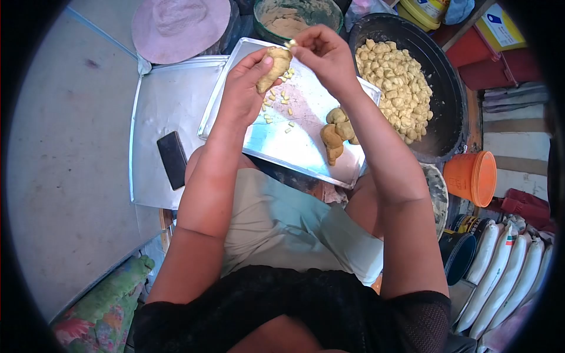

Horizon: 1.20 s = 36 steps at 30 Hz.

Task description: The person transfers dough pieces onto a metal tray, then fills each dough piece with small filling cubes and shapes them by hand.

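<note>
Both arms are stretching forward over the lap, the elbows slightly bending and the wrists nearly meeting above a metal tray [312, 156]. The left hand [254, 73] is holding a long lump of yellowish dough [274, 69], its fingers curling around the sides and its thumb pressing on the front. Just beside the lump's upper end, the right hand [321, 56] is pinching a small pale-yellow piece [291, 43] between thumb and forefinger, its other fingers folding loosely; whether the piece is touching the dough, I cannot tell

Below the fingers of both hands, small yellow bits [285, 95] are lying scattered over the tray's shiny surface. Nearer the body than the right fingers, several dough lumps [333, 135] are sitting clustered in the tray's corner. To the right of those same fingers, a wide black basin [454, 112] is holding a heap of dough balls [397, 85]

Left of the left fingers, a second metal sheet [154, 112] is supporting a dark phone [172, 160]. Beyond the fingers, a pale purple hat [179, 23] and a green bowl [333, 20] with brownish powder are resting. Far to the right fingers' lower right, an orange bucket [469, 179] and white packets [503, 276] are standing
</note>
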### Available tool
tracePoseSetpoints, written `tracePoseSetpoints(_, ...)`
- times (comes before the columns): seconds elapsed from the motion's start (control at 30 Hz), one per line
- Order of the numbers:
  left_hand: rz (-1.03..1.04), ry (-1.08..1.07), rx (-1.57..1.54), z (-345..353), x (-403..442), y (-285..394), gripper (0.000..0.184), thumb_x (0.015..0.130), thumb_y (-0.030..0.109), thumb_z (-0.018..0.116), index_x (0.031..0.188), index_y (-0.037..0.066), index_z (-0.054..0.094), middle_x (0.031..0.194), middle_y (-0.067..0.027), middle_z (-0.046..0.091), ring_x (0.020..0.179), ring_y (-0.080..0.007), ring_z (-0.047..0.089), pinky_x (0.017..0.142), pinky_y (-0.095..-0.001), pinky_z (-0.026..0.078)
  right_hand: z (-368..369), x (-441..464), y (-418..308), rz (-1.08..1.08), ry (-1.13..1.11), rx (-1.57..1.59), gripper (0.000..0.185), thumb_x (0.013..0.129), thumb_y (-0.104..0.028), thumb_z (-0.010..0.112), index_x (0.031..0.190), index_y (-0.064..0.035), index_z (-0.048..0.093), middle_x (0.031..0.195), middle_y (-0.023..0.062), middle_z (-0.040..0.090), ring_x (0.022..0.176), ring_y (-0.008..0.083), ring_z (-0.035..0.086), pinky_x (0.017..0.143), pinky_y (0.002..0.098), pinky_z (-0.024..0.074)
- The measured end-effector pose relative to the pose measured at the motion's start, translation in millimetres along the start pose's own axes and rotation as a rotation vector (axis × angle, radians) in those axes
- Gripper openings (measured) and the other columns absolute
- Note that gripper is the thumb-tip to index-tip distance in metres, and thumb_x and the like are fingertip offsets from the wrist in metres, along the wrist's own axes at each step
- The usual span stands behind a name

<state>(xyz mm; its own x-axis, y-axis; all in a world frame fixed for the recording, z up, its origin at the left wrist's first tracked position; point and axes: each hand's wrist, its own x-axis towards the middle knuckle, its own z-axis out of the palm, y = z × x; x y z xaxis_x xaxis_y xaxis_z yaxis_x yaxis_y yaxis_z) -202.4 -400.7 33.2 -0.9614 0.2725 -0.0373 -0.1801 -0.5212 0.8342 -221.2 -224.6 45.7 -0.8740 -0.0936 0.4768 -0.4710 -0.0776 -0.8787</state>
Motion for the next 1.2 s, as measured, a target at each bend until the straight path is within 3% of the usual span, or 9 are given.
tracePoseSetpoints(0.23, 0.088, 0.023, -0.028, 5, -3, -4, 0.035, 0.091, 0.015, 0.06, 0.119, -0.004, 0.054, 0.105, -0.0106, 0.062, 0.09, -0.0161, 0.061, 0.076, -0.026, 0.051, 9, -17, -8, -0.01, -0.061, -0.338, 0.021, 0.083, -0.017, 0.068, 0.099, -0.0043, 0.069, 0.074, 0.0024, 0.058, 0.061, 0.0071, 0.05, 0.057, 0.0224, 0.042)
tracePoseSetpoints(0.37, 0.078, 0.049, -0.089, 8, -5, -6, 0.035, 0.092, 0.015, 0.058, 0.121, -0.004, 0.053, 0.105, -0.0121, 0.061, 0.091, -0.0165, 0.061, 0.078, -0.0267, 0.051, 10, -24, -7, -0.24, -0.157, -0.573, 0.028, 0.078, -0.025, 0.073, 0.1, -0.007, 0.068, 0.094, 0.0078, 0.059, 0.09, 0.0235, 0.053, 0.078, 0.0338, 0.0433)
tracePoseSetpoints(0.53, 0.051, 0.006, -0.014, 7, -10, -9, 0.048, 0.091, 0.016, 0.059, 0.134, 0.002, 0.043, 0.118, -0.0164, 0.055, 0.103, -0.0201, 0.057, 0.083, -0.0274, 0.05, 14, -35, -4, -0.17, -0.32, -0.627, 0.026, 0.085, -0.031, 0.064, 0.104, -0.0133, 0.068, 0.137, 0.0127, 0.04, 0.126, 0.0323, 0.035, 0.105, 0.0429, 0.026)
tracePoseSetpoints(0.63, 0.224, -0.03, 0.156, 15, -13, -11, 0.073, 0.089, 0.019, 0.062, 0.147, 0.011, 0.019, 0.14, -0.02, 0.033, 0.12, -0.0249, 0.046, 0.089, -0.0302, 0.047, 21, -42, 3, -0.117, -0.423, -0.538, 0.023, 0.086, -0.033, 0.062, 0.098, -0.014, 0.068, 0.14, 0.0081, 0.039, 0.128, 0.0328, 0.032, 0.106, 0.0491, 0.0207)
tracePoseSetpoints(0.67, 0.219, -0.073, 0.184, 13, -12, -11, 0.089, 0.087, 0.032, 0.063, 0.149, 0.016, 0.002, 0.15, -0.0169, 0.011, 0.129, -0.0271, 0.035, 0.096, -0.0331, 0.04, 19, -43, 1, -0.107, -0.44, -0.491, 0.025, 0.086, -0.031, 0.063, 0.099, -0.0103, 0.067, 0.136, 0.0109, 0.041, 0.127, 0.0303, 0.034, 0.106, 0.0453, 0.0252)
tracePoseSetpoints(0.8, 0.553, 0.073, 0.38, 18, -2, -10, 0.074, 0.091, 0.052, 0.044, 0.147, 0.013, 0.015, 0.145, -0.0119, 0.024, 0.123, -0.0218, 0.039, 0.099, -0.0347, 0.032, 22, -43, -17, 0.143, -0.444, -0.178, 0.026, 0.081, -0.018, 0.069, 0.098, -0.0014, 0.059, 0.105, 0.0104, 0.053, 0.102, 0.0205, 0.053, 0.088, 0.0317, 0.0434)
tracePoseSetpoints(0.9, 0.484, -0.172, 0.374, 4, 4, 2, 0.072, 0.087, 0.052, 0.052, 0.139, 0.005, 0.034, 0.137, -0.0111, 0.039, 0.123, -0.0213, 0.042, 0.097, -0.033, 0.035, 23, -40, -15, 0.225, -0.228, 0.242, 0.022, 0.079, -0.007, 0.068, 0.095, -0.0037, 0.052, 0.099, 0.0049, 0.054, 0.092, 0.0146, 0.056, 0.081, 0.0288, 0.0472)
tracePoseSetpoints(1.07, 0.31, -0.269, 0.418, 22, -12, 2, 0.035, 0.082, 0.007, 0.068, 0.114, 0.001, 0.055, 0.101, -0.0067, 0.06, 0.087, -0.0121, 0.058, 0.076, -0.0254, 0.048, 2, -30, -28, 0.257, -0.109, 0.08, 0.024, 0.081, -0.008, 0.067, 0.1, -0.0055, 0.051, 0.087, 0.0043, 0.061, 0.08, 0.01, 0.059, 0.067, 0.0258, 0.0499)
tracePoseSetpoints(1.2, 0.229, -0.185, 0.441, 16, -8, -2, 0.024, 0.085, 0.007, 0.063, 0.107, 0.001, 0.056, 0.098, -0.007, 0.059, 0.083, -0.0121, 0.059, 0.072, -0.0249, 0.05, -5, -30, -41, 0.512, -0.198, -0.079, 0.031, 0.087, -0.027, 0.064, 0.107, -0.0061, 0.052, 0.086, 0.0048, 0.06, 0.081, 0.013, 0.061, 0.066, 0.0273, 0.054)
